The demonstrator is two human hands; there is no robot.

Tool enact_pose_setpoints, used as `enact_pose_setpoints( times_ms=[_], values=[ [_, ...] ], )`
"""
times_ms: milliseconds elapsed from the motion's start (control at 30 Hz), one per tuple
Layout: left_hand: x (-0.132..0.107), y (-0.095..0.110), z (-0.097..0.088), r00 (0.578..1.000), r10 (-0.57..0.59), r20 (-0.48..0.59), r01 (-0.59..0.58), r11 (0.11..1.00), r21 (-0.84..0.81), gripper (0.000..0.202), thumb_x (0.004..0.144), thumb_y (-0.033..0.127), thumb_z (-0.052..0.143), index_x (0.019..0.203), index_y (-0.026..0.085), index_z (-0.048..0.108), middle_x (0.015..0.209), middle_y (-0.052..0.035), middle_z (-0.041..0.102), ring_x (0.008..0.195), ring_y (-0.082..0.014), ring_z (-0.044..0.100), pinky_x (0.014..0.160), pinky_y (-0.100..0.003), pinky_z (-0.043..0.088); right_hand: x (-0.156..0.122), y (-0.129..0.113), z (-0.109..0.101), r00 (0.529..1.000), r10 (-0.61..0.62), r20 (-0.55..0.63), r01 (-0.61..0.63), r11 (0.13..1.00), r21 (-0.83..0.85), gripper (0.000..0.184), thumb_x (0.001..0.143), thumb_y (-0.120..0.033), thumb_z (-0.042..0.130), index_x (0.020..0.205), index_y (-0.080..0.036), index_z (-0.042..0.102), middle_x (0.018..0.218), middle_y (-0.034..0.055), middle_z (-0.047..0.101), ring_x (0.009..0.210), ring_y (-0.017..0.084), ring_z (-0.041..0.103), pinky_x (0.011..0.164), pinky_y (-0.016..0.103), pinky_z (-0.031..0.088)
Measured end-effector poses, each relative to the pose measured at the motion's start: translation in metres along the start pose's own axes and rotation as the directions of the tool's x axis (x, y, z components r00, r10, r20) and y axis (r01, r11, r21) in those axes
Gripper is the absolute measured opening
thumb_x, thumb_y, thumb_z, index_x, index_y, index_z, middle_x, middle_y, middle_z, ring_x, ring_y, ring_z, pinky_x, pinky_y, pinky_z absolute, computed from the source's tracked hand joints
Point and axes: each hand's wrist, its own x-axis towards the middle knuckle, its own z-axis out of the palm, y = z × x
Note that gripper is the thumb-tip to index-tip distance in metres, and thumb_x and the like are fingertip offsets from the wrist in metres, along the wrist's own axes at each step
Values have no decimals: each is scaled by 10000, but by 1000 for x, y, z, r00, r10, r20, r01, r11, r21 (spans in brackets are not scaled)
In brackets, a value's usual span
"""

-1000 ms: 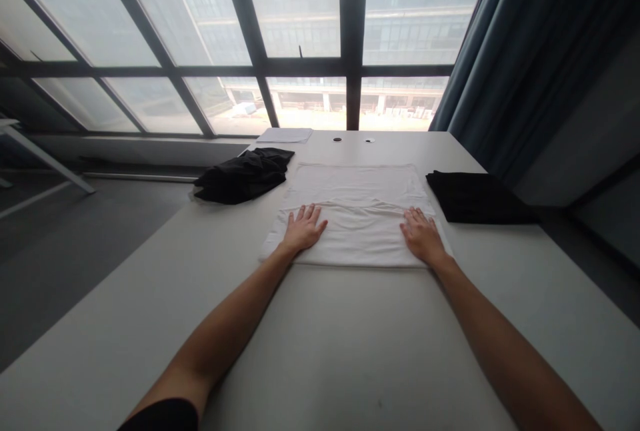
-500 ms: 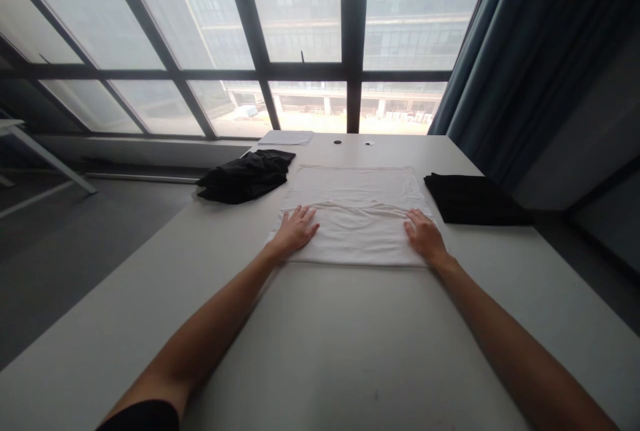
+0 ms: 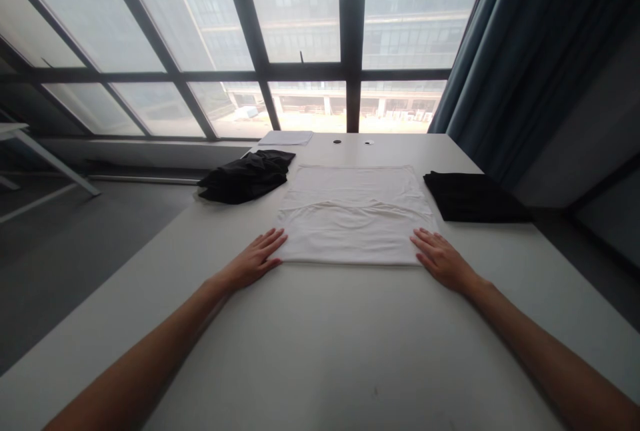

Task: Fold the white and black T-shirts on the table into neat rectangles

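Lying flat on the long white desk [image 3: 325, 338], the folded rectangular white cloth [image 3: 355, 228] looks light, soft and limp, likely to sag or wrinkle if lifted by one spot, and not fragile. It would probably be held best at both corners of its straight near edge, layers pinched together, since a single layer could slip. The left hand [image 3: 253, 260] lies palm down beside the near left corner, its fingertips at the cloth's left edge; the right hand [image 3: 443, 263] has its fingertips at the near right corner. On both, the fingers are extended and slightly spread, gripping nothing. Creases cross the cloth's middle, beyond the fingers, between crumpled black fabric [image 3: 247, 176] at left and folded black fabric [image 3: 475, 198] at right.
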Motion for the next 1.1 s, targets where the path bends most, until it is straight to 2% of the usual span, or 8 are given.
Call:
enact_pose_setpoints(
  times_ms=[67, 200, 267, 333, 467, 633, 900, 1100],
  values=[
    [-12, -8, -4, 999, 28, -28, -29, 999, -18, 676, 992, 640, 366, 1573, 295, 357, 1645, -13, 277, 1525, -249, 239, 1240, -416, 222, -13, 7, -4, 1000, -11, 29, 12, 1000, -9, 527, 1026, -408, 384, 1496, -187, 474, 1602, 121, 384, 1502, 256, 304, 1208, 486, 280],
    [-22, -16, -7, 972, 127, -199, -133, 991, -16, 478, 1005, 565, 445, 1355, 302, 639, 1449, -65, 566, 1356, -253, 514, 1138, -385, 431, -30, 21, -15, 998, -69, 4, 69, 996, -59, 515, 997, -432, 478, 1456, -206, 530, 1564, 137, 445, 1460, 294, 381, 1169, 496, 353],
    [-21, -17, -9, 948, 196, -251, -202, 979, 0, 376, 1016, 490, 487, 1252, 289, 699, 1298, -81, 656, 1198, -232, 632, 1044, -365, 517, -33, 24, -20, 992, -122, -14, 121, 989, -87, 472, 994, -425, 499, 1404, -207, 583, 1508, 144, 513, 1406, 303, 455, 1138, 485, 396],
    [-21, -18, -11, 930, 255, -264, -261, 965, 11, 318, 1019, 422, 518, 1230, 275, 706, 1221, -80, 691, 1100, -211, 680, 979, -340, 557, -36, 24, -24, 987, -156, -34, 151, 982, -115, 426, 1001, -399, 494, 1366, -213, 613, 1443, 143, 574, 1336, 299, 527, 1097, 468, 442],
    [-24, -21, -16, 916, 307, -259, -313, 950, 20, 312, 1016, 322, 520, 1276, 258, 679, 1269, -75, 692, 1132, -212, 684, 1004, -334, 551, -43, 21, -27, 980, -184, -73, 167, 968, -190, 358, 1010, -309, 474, 1312, -210, 639, 1369, 140, 623, 1236, 293, 597, 1033, 451, 484],
    [-27, -20, -18, 923, 289, -253, -296, 955, 11, 377, 977, 207, 480, 1302, 253, 665, 1321, -59, 673, 1184, -206, 665, 1049, -312, 518, -48, 15, -28, 975, -201, -98, 168, 948, -271, 296, 966, -170, 486, 1192, -200, 675, 1269, 138, 658, 1151, 284, 620, 984, 422, 483],
    [-24, -17, -23, 952, 232, -201, -258, 960, -113, 293, 970, 253, 504, 1190, 215, 693, 1303, -85, 683, 1158, -208, 679, 1036, -327, 526, -46, -5, -44, 990, -130, -54, 109, 950, -293, 299, 857, -32, 510, 1035, -188, 692, 1047, 110, 705, 953, 247, 650, 852, 336, 470],
    [-26, -16, -12, 920, 203, -336, -262, 955, -141, 266, 979, 287, 511, 1102, 196, 729, 1235, -83, 720, 1159, -200, 683, 1058, -333, 517, -51, -3, -44, 989, -113, -95, 77, 944, -322, 232, 878, -60, 514, 953, -168, 706, 934, 106, 715, 875, 256, 659, 808, 347, 458]
  ],
)
